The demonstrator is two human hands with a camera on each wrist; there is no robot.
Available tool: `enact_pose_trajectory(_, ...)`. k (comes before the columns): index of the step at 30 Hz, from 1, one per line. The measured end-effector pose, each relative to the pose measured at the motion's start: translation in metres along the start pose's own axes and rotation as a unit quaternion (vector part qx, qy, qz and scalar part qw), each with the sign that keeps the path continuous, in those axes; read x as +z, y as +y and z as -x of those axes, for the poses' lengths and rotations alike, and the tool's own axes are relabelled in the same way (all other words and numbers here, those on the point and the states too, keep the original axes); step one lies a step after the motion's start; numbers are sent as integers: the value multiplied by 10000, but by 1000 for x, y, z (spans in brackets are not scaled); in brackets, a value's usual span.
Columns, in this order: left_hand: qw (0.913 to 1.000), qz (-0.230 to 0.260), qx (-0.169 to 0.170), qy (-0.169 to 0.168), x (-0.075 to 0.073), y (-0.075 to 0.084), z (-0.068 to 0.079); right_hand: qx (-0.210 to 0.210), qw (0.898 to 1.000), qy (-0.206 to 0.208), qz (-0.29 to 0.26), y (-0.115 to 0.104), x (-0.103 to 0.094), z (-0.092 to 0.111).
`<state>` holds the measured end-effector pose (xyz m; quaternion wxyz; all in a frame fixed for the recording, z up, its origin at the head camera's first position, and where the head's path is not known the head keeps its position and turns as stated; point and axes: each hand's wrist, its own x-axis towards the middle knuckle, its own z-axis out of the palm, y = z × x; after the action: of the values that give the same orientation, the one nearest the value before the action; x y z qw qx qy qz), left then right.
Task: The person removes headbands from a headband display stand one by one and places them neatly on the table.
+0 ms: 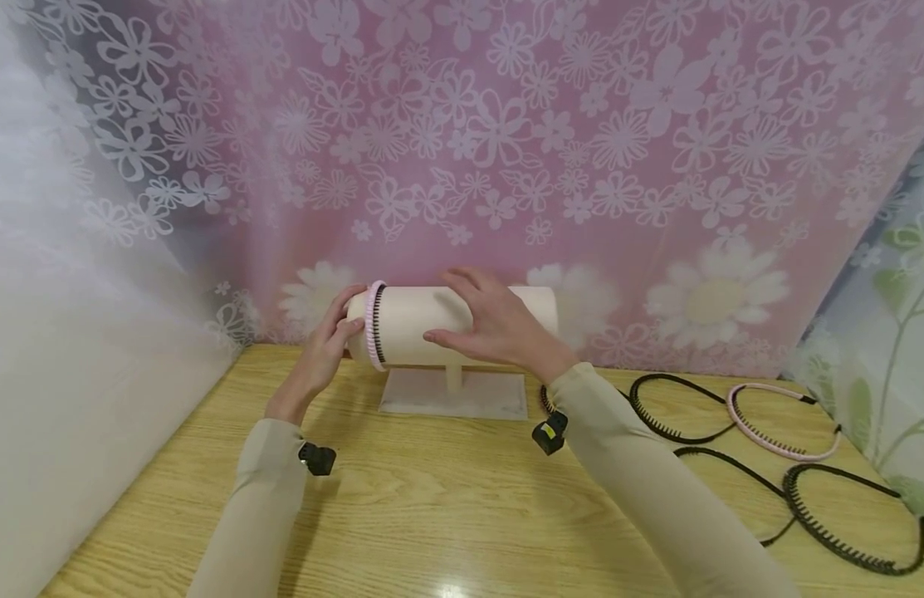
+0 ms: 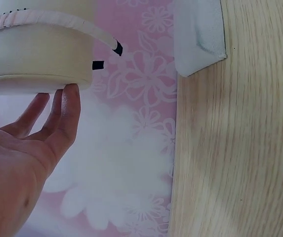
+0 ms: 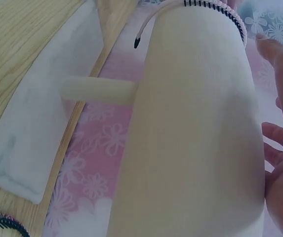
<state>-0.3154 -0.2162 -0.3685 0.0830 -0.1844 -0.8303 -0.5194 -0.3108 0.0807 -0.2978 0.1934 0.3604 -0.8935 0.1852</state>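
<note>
A cream padded cylinder (image 1: 417, 328) lies level on a short post above a pale base plate (image 1: 495, 399), forming a display stand. Around its left part sits a pink wrapped headband (image 2: 57, 19) with black inner teeth; its black-tipped ends hang past the cylinder in the left wrist view. My left hand (image 1: 323, 345) grips the cylinder's left end beside the headband, thumb in front and fingers at the far side. Over the cylinder's right half is my right hand (image 1: 499, 324), thumb and fingers spread wide, holding nothing. In the right wrist view its fingers lie along the cylinder's side.
Several headbands lie on the wooden table (image 1: 432, 498) at the right: a pink one (image 1: 783, 453), a black toothed one (image 1: 850, 548) and other dark ones. Another (image 3: 3, 224) is partly hidden by my right wrist. A pink floral curtain (image 1: 506, 166) hangs close behind the stand.
</note>
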Motion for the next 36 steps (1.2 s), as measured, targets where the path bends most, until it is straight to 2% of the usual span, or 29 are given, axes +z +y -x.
enact_pose_trajectory(10, 9999, 49, -100, -69, 0, 1, 1, -97, 9993, -174, 312, -4, 9, -12)
enact_pose_trajectory(20, 10000, 31, -1, -7, 0, -1, -2, -184, 9971, -308, 669, -18, 20, -27)
enact_pose_trajectory(30, 10000, 19, -67, -48, -1, 0, -1, 77, 9925, -781, 941, -31, 26, -37)
enact_pose_trajectory(36, 9998, -127, -149, -53, 0, 0, 0, 212, 9841, -945, 1490, -38, 32, -41)
